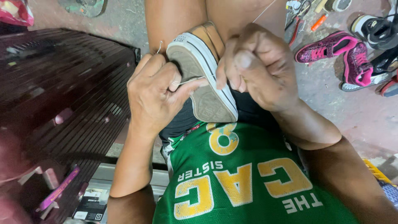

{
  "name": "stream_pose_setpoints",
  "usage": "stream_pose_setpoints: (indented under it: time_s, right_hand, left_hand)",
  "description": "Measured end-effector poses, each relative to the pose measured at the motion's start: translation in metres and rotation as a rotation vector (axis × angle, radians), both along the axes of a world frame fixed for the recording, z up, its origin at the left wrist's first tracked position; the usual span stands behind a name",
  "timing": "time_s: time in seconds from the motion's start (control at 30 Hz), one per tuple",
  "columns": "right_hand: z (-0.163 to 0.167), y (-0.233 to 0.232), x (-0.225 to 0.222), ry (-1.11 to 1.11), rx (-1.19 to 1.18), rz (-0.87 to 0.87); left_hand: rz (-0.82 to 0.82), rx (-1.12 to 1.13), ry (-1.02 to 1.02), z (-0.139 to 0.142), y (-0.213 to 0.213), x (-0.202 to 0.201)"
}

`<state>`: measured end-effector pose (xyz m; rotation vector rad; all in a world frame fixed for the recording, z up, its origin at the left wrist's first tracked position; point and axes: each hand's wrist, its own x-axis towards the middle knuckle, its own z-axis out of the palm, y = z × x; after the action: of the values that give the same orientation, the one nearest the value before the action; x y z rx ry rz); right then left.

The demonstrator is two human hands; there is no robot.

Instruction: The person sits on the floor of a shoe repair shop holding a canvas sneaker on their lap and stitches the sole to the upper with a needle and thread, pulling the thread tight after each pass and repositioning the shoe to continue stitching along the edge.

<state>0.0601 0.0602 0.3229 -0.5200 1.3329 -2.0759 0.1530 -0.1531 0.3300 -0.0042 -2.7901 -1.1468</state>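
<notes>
In the middle of the frame, a tan sneaker (203,70) with a white rubber sole sits on the person's lap, sole side up. The left hand (155,93) is curled tight and pinches a thin white thread (188,80) against the sole. The right hand (257,66) is closed in a fist on the shoe's side. At the upper right, pink sneakers (340,56) lie on the concrete floor (365,112). A dark slatted bench (66,91) fills the left side.
</notes>
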Motion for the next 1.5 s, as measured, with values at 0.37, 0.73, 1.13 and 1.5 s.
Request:
stream_pose_setpoints:
  time_s: [0.37, 0.73, 1.13, 1.5]
  right_hand:
    - [-0.002, -0.063, -0.051, 0.403, 0.414, 0.051]
    - [-0.020, -0.015, -0.028, 0.239, 0.334, -0.038]
    - [-0.005, 0.094, -0.007, 0.412, 0.614, -0.255]
    - [0.011, 0.038, 0.008, 0.528, 0.626, 0.035]
  left_hand:
    - [0.067, 0.118, -0.002, -0.030, -0.018, -0.021]
    - [0.202, 0.691, -0.180, -0.026, -0.025, 0.008]
    - [0.281, 0.174, -0.016, -0.004, -0.017, 0.016]
    - [-0.077, 0.472, -0.070, -0.017, 0.004, -0.020]
